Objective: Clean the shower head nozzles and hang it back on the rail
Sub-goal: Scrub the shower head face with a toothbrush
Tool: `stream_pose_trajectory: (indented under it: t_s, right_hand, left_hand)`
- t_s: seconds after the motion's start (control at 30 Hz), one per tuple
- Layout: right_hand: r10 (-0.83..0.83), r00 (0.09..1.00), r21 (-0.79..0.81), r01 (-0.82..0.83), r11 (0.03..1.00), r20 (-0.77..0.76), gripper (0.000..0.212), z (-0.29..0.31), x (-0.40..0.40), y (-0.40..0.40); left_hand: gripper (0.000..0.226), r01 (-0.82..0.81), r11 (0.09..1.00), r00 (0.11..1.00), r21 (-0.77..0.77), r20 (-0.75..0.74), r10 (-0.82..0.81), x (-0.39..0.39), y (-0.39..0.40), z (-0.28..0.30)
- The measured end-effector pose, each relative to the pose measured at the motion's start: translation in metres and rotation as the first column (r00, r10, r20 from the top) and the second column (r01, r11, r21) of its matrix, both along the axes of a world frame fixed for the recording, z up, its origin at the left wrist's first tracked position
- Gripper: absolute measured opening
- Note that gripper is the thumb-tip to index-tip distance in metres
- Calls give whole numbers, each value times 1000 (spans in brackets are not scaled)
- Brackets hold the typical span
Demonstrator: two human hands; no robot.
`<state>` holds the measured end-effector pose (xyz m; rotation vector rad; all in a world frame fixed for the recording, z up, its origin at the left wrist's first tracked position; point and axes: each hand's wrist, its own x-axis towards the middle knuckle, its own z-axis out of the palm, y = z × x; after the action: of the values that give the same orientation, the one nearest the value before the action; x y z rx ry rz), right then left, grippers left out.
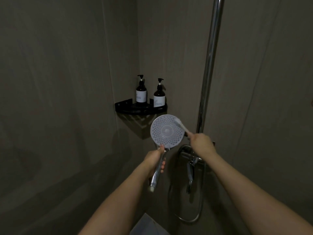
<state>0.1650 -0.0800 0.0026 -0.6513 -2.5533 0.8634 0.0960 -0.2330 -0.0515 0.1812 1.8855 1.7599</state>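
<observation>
While held up at the centre of the frame, the shower head (167, 130) shows its round white nozzle face toward the camera, its chrome handle slanting down to the lower left. Left hand (155, 161): fingers wrapped round that handle just under the face, thumb lying up toward the rim. Right hand (200, 141): fingers curled tight on the shaft of a pale brush (181, 125), blurred; brush tip lies on the upper right part of the nozzle face. Rail (210, 65): chrome, upright, running from the top edge down the right of centre, apart from the shower head. Mixer tap (191, 160): chrome, on the wall below the right hand, with a hose (196, 217) looping beneath it. Corner shelf (125, 106): black, just above the shower head in the picture. Two dark pump bottles stand on it, the left bottle (141, 92) and the right bottle (159, 95), both white-labelled.
</observation>
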Motion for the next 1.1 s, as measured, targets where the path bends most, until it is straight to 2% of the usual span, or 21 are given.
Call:
stream_pose_trajectory:
  t_s: [0.07, 0.1, 0.2, 0.3, 0.4, 0.53, 0.67, 0.83, 0.93, 1.03, 1.1]
  right_hand:
    - [-130, 985, -110, 118, 987, -113, 44, -12, 1, 16]
    - [-139, 981, -136, 121, 983, -132, 43, -19, 2, 20]
    - [-32, 996, -236, 11, 972, -83, 32, -38, 2, 12]
    - [112, 993, -268, -120, 956, -45, 24, -66, -2, -3]
    - [169, 984, -333, -180, 925, -63, 15, -95, -3, -14]
    - [154, 988, -475, -145, 868, -20, 32, -126, -2, -13]
    - [188, 976, -475, -114, 872, 109, 26, -156, 0, -3]
    - [195, 961, -396, -105, 912, 194, 38, -190, -2, 12]
    - [226, 949, -369, -133, 920, 221, 30, -197, -5, 20]
    - [228, 945, -369, -130, 920, 235, 36, -202, -12, 26]
    - [234, 939, -333, -143, 932, 251, 28, -204, -17, 29]
  left_hand:
    - [52, -8, 1000, 1000, 4, 16, 8, -1, 0, -6]
    - [50, -16, 1000, 999, 21, 32, 15, -1, 0, -10]
    - [32, -55, 989, 996, 136, 81, 44, 2, 4, -28]
    - [15, -109, 969, 991, 224, 96, 89, 4, 13, -49]
    - [9, -155, 937, 981, 314, 161, 109, 10, 26, -64]
    - [6, -218, 890, 951, 401, 293, 101, 18, 43, -85]
    - [5, -259, 896, 918, 361, 379, 113, 23, 53, -118]
    - [6, -361, 851, 861, 381, 487, 147, 33, 71, -147]
    - [9, -403, 833, 846, 379, 502, 180, 32, 80, -158]
    - [10, -415, 825, 844, 384, 502, 191, 24, 88, -164]
    - [11, -420, 820, 843, 390, 502, 193, 18, 92, -167]
